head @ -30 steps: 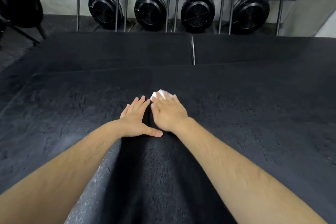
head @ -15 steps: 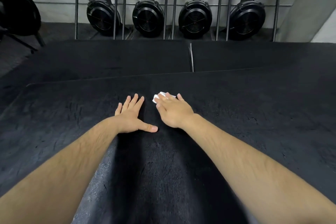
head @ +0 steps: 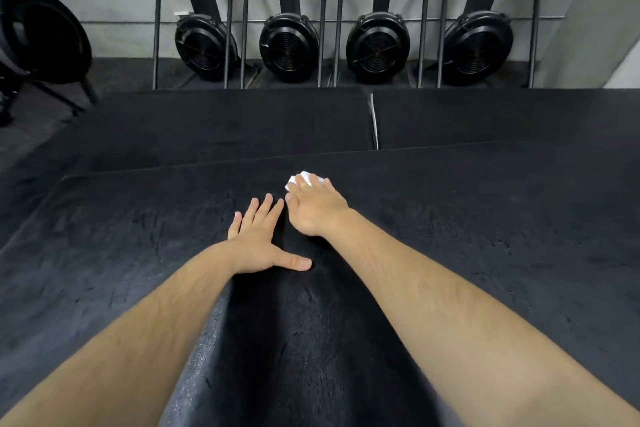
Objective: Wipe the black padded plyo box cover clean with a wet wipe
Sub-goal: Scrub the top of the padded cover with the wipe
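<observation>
Now, right hand [head: 313, 210]: my fingers bend down over the wipe and hold it pressed against the cover.
Wipe [head: 300, 179]: white and bunched up, poking out past my fingertips, close to the far edge of the cover, about midway along it.
Left hand [head: 258, 243]: flat on the cover just beside my right hand, fingers straight and slightly spread, thumb stuck out sideways toward my right wrist, holding nothing.
Cover [head: 485, 253]: black, with a rough, scuffed surface, under both my forearms.
Pads [head: 225, 121]: two more black ones side by side beyond the far edge, with a thin seam between them.
Rowing machines [head: 290, 47]: four stood upright against the wall behind the pads.
</observation>
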`<state>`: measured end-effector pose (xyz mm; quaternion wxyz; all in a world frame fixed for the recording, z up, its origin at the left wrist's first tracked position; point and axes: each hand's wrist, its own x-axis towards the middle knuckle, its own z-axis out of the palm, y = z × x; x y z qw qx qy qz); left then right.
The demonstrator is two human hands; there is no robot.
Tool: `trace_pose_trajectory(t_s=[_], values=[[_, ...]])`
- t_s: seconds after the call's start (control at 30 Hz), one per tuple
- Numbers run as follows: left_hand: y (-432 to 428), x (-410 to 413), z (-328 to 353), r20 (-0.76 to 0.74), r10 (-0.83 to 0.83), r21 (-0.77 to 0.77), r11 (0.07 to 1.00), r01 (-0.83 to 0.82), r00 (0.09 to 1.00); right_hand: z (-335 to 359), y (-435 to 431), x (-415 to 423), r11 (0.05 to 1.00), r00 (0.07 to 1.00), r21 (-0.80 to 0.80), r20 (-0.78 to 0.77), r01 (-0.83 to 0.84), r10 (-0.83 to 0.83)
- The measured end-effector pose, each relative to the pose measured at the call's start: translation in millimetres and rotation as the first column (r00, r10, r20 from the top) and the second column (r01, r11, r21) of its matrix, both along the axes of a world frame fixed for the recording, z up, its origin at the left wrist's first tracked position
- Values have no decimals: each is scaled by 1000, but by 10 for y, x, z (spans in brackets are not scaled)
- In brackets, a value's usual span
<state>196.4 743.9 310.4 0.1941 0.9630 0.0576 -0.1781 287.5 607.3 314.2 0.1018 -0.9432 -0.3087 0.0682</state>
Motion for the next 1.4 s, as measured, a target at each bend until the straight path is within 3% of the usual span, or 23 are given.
trace_pose_trajectory(t_s=[0.1, 0.23, 0.4, 0.53, 0.7, 0.83, 1.07, 1.17, 1.4], values=[[-12, -16, 47, -18, -10, 8, 1000, 10, 1000, -70, -118, -230, 998, 999, 60, 8, -33, 33], [-21, 176, 242, -34, -39, 161, 986, 44, 999, -55, -269, 86, 1000, 998, -20, -70, 6, -8], [-8, 236, 106, -9, 18, -44, 999, -18, 1000, -8, -124, 460, 998, 994, -17, -97, 56, -57], [17, 261, 31, -8, 7, -33, 999, -7, 1000, -72, -75, 526, 999, 997, 16, -70, 45, -44], [9, 272, 30, -20, -2, -48, 999, 1, 1000, 68, 120, 715, 995, 997, -71, -30, 64, -67], [-10, 282, 19, -30, -9, -36, 999, 8, 1000, 14, 281, 518, 999, 1000, -51, 4, -6, 6], [6, 294, 28, -21, 11, -67, 998, -12, 1000, 166, 705, 789, 984, 999, -174, -24, -29, 25], [39, 289, 14, -20, 17, -79, 997, -19, 1000, 139, 537, 702, 990, 998, -130, 1, -61, 61], [-25, 263, 95, -48, 30, -27, 999, -31, 998, 45, -339, 672, 980, 984, -90, -14, 175, -177]])
